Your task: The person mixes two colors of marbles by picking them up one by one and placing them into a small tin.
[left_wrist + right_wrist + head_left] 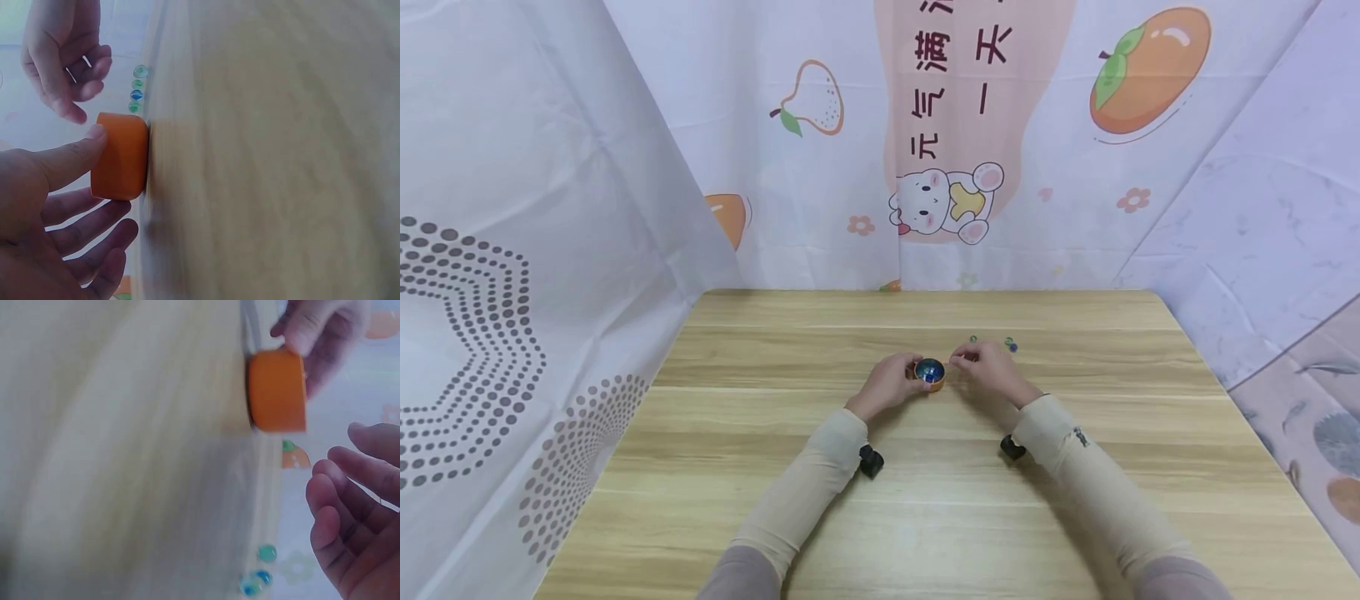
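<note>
A small round orange bowl (935, 387) stands on the wooden table, with dark blue and green glassy contents visible inside it from above. My left hand (889, 383) grips its side, the thumb on the near side and fingers round the far side. Just right of the bowl, my right hand (992, 367) hovers with loosely bent fingers. In the right wrist view, these fingers (322, 487) hold nothing and stay apart from the bowl. Beyond the right hand lie several glass marbles, among them a green marble (973, 339) and a blue marble (1012, 347).
The wooden table (745, 467) has light striped grain. A printed cloth (820, 183) with fruit drawings hangs behind its far edge. Another cloth (572, 275) with grey dots drapes along the left side.
</note>
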A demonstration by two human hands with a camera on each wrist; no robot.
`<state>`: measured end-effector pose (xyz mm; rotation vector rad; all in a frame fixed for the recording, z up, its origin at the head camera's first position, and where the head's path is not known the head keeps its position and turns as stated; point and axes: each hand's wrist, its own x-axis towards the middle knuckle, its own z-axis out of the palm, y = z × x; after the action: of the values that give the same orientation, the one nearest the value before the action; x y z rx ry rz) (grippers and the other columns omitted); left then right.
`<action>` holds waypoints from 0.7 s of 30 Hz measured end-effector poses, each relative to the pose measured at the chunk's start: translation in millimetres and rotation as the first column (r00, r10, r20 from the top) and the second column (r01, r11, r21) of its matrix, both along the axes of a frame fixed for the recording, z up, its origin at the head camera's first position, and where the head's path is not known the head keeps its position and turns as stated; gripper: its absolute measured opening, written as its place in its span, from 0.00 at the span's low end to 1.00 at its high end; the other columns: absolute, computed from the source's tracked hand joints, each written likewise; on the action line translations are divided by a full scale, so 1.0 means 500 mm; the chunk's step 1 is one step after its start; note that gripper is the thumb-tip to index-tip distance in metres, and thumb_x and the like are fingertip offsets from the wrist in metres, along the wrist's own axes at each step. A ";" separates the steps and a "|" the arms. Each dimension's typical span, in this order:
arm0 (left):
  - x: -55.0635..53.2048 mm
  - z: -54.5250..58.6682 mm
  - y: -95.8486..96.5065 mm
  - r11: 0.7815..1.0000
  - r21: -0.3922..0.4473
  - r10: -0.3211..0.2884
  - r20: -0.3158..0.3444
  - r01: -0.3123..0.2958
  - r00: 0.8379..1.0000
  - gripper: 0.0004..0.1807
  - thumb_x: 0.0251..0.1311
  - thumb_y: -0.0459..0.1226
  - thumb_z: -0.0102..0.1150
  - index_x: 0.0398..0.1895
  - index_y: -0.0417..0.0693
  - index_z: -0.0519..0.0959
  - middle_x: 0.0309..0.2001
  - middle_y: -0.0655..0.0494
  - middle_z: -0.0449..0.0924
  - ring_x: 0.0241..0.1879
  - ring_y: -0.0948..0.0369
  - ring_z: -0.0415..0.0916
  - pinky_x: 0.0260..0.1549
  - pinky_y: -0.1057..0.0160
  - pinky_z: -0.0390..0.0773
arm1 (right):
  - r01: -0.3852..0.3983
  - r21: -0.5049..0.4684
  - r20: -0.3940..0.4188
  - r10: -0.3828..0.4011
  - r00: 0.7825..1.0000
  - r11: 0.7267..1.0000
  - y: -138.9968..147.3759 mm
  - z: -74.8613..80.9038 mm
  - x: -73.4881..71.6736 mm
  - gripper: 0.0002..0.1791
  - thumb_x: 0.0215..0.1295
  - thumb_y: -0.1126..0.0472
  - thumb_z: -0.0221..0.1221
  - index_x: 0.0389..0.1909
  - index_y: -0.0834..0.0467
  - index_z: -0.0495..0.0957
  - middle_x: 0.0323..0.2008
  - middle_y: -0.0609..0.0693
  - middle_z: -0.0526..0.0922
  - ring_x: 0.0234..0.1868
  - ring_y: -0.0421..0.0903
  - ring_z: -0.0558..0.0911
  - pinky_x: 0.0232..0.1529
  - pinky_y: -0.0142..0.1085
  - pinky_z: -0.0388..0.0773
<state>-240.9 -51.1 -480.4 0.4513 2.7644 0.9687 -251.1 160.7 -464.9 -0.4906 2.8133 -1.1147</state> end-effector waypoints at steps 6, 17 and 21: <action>-0.001 0.002 0.001 1.000 -0.008 0.008 0.016 -0.008 1.000 0.30 0.57 0.44 0.68 0.63 0.47 0.74 0.50 0.51 0.81 0.48 0.57 0.77 0.52 0.56 0.75 | 0.051 0.001 -0.023 -0.051 0.998 0.999 0.029 0.019 -0.004 0.15 0.70 0.57 0.58 0.44 0.64 0.84 0.40 0.60 0.86 0.34 0.47 0.80 0.32 0.35 0.75; 0.001 0.002 -0.001 1.000 0.004 0.007 0.023 -0.008 1.000 0.29 0.58 0.44 0.68 0.62 0.46 0.75 0.50 0.52 0.81 0.49 0.57 0.77 0.52 0.57 0.75 | 0.113 0.040 0.026 -0.114 0.993 0.993 0.068 0.021 -0.015 0.18 0.72 0.55 0.53 0.49 0.63 0.82 0.42 0.60 0.86 0.43 0.52 0.84 0.41 0.43 0.80; 0.003 0.003 -0.002 1.000 0.005 0.009 0.025 -0.009 1.000 0.29 0.58 0.43 0.68 0.63 0.47 0.75 0.50 0.51 0.81 0.48 0.57 0.77 0.52 0.57 0.75 | 0.104 0.087 -0.021 -0.102 0.995 0.991 0.073 0.021 -0.015 0.15 0.70 0.58 0.56 0.44 0.65 0.84 0.39 0.60 0.87 0.39 0.51 0.83 0.39 0.43 0.78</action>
<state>-239.7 -51.9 -479.1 0.4252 2.7448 0.9763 -258.7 197.3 -454.4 -0.3529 2.9170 -1.0022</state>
